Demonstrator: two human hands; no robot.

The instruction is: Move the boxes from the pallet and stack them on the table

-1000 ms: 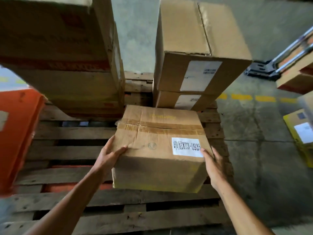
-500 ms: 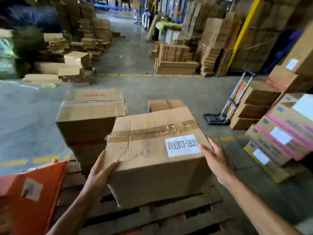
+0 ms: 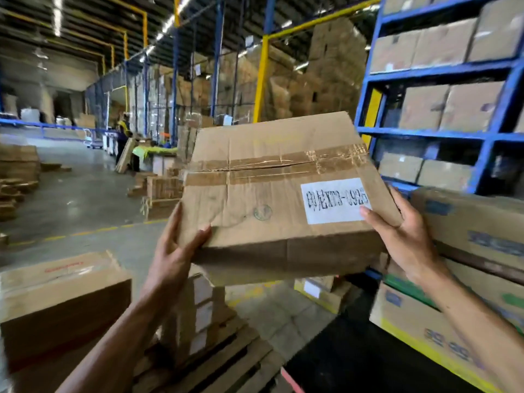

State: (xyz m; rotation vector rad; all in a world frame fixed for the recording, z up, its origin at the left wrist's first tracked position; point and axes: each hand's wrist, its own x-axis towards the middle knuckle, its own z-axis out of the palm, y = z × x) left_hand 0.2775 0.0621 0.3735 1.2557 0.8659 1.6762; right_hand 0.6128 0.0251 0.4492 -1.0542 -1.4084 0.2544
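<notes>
The cardboard box (image 3: 272,194) is held in the air between both hands, clear of every surface, with its taped top face tilted toward the camera. The left hand (image 3: 174,251) grips the lower left corner: the thumb lies flat on the top face near the front edge, and the remaining fingers run up the left side wall. The right hand (image 3: 405,239) grips the lower right corner: the thumb presses on the top face at the lower right corner of the white label (image 3: 334,200), and the fingers wrap along the right side wall. Both hands are closed on the box from opposite sides, with the box between the palms; the fingers behind the side walls are partly hidden. A strip of brown tape (image 3: 272,168) crosses the top face from left to right above the label. Below the box, the wooden pallet (image 3: 226,355) shows its slats at the lower centre. A larger brown carton (image 3: 59,304) stands at the lower left, beside the left forearm. A smaller stack of cartons (image 3: 198,310) stands on the pallet directly under the held box, apart from it. To the right, printed cartons (image 3: 476,231) are stacked just beside the right hand. Behind them stands blue shelving (image 3: 487,134) loaded with boxes
</notes>
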